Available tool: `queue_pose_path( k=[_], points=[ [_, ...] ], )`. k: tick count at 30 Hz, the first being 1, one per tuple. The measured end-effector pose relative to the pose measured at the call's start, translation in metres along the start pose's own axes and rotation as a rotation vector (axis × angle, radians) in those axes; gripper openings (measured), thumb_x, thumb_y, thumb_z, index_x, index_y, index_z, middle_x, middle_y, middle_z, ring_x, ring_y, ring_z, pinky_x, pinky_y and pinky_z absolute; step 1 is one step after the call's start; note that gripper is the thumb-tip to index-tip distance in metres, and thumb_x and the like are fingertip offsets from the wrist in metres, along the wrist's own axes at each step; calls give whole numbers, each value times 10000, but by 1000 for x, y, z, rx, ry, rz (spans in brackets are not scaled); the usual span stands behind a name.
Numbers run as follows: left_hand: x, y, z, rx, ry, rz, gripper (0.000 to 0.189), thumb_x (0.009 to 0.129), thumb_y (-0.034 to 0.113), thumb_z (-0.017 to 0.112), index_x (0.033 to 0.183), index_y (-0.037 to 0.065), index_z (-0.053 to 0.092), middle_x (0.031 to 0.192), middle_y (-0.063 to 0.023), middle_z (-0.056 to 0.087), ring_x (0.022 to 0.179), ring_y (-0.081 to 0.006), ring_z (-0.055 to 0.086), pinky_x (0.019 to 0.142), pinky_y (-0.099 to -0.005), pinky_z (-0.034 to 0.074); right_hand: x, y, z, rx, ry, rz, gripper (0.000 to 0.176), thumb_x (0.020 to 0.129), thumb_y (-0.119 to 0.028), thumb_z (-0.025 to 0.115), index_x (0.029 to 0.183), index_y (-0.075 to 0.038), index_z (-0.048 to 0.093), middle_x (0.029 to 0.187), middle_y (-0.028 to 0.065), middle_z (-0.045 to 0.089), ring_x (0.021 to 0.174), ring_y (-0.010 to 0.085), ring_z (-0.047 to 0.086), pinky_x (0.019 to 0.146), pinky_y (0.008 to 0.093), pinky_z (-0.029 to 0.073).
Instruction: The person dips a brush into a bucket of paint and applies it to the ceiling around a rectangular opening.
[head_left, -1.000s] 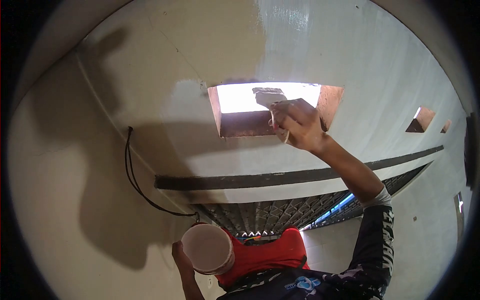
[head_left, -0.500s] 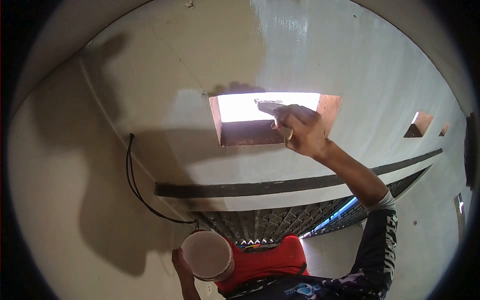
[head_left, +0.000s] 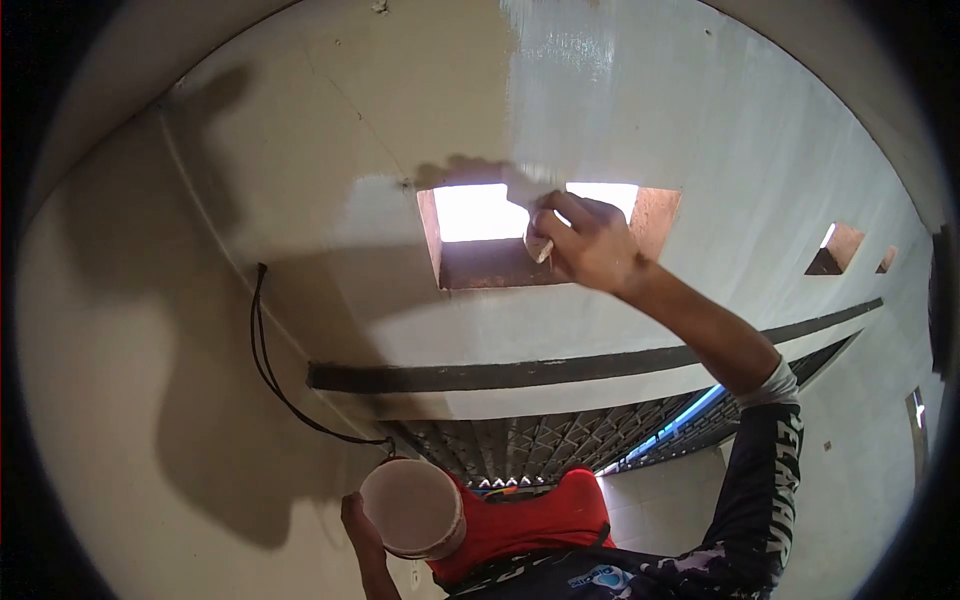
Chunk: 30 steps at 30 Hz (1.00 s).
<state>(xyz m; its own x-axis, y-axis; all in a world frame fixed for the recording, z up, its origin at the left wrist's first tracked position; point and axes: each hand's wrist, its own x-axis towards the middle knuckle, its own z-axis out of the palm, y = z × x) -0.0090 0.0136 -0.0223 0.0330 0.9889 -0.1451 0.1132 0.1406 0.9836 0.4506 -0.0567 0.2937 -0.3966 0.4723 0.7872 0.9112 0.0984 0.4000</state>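
My right hand [head_left: 592,240] is closed around the handle of a paintbrush [head_left: 533,190], in front of a small recessed wall opening [head_left: 484,266]. The brush head is at the opening's top edge, where it meets the wall [head_left: 440,110]; whether the bristles touch the wall is hard to tell. Low in the view, my left hand [head_left: 358,524] grips a white paint bucket [head_left: 412,508] by its side. Pale liquid seems to fill the bucket's inside. Fresh whitish paint [head_left: 562,70] covers the wall right of a beige patch.
A dark ledge [head_left: 560,376] runs across the wall above a metal lattice grille [head_left: 520,440]. Black cable [head_left: 268,370] hangs from the left wall near the bucket. Two smaller openings, including a larger one [head_left: 838,248], are at the right.
My right hand has turned the brush from lying across the bright opening to pointing up at its top edge. My left hand and the bucket have barely shifted.
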Motion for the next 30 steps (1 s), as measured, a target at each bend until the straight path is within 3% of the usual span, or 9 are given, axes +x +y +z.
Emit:
queue_pose_path(
  k=[4,7,10,14,17,19,25,27,30],
  points=[
    [6,-8,-1,-30,-6,-20,251,936,227,455,928,-4,552,909,-101,559,871,-217,527,832,-375,435,7,-6,-21,182,-41,77,301,627,36,716,864,-77,569,925,70,653,726,234,671,573,321,562],
    [-3,10,4,-8,2,-29,256,935,231,457,937,-7,551,915,-102,562,874,-218,529,831,-377,436,34,14,-41,67,91,-1,319,639,81,691,909,-59,593,949,88,675,781,252,689,618,323,571],
    [3,0,3,-6,6,-36,268,937,237,456,958,-11,555,922,-104,565,875,-222,533,832,-381,437,79,47,-58,-135,305,-141,238,685,-63,726,856,-142,580,907,19,669,699,208,658,554,333,535],
    [2,-2,5,-9,14,-15,275,936,238,462,965,-16,563,920,-110,571,875,-232,535,827,-386,437,121,86,-58,-289,419,-270,249,693,-47,709,868,-158,573,944,19,669,722,202,663,580,334,535],
    [9,-15,0,1,39,-32,278,934,239,468,964,-19,567,922,-121,572,875,-242,537,827,-388,437,105,77,-46,-289,292,-234,250,684,-39,722,878,-131,595,904,31,648,733,219,663,590,323,545],
    [22,-45,-12,54,-12,87,255,940,284,475,944,42,556,923,-72,555,872,-202,535,816,-374,444,72,59,-26,-177,155,-189,262,670,-57,751,884,-96,604,886,51,636,743,237,660,605,325,560],
    [4,-7,0,12,-17,16,265,935,227,465,963,-15,568,927,-127,572,885,-244,537,834,-390,435,-17,-14,2,97,-98,-106,329,640,-55,744,919,-92,575,991,65,628,863,234,660,674,352,576],
    [1,-2,2,48,-13,28,263,935,228,465,957,-14,565,924,-126,569,885,-244,536,833,-392,434,-26,-17,3,179,-188,55,360,629,-21,738,952,-74,589,1000,78,629,880,248,664,693,355,580],
    [6,-3,3,74,6,31,261,937,227,464,944,-16,558,917,-127,565,883,-244,536,831,-394,434,2,-3,-15,277,-21,-58,358,626,16,728,950,-57,594,975,81,640,850,256,667,682,356,575]
  ],
)
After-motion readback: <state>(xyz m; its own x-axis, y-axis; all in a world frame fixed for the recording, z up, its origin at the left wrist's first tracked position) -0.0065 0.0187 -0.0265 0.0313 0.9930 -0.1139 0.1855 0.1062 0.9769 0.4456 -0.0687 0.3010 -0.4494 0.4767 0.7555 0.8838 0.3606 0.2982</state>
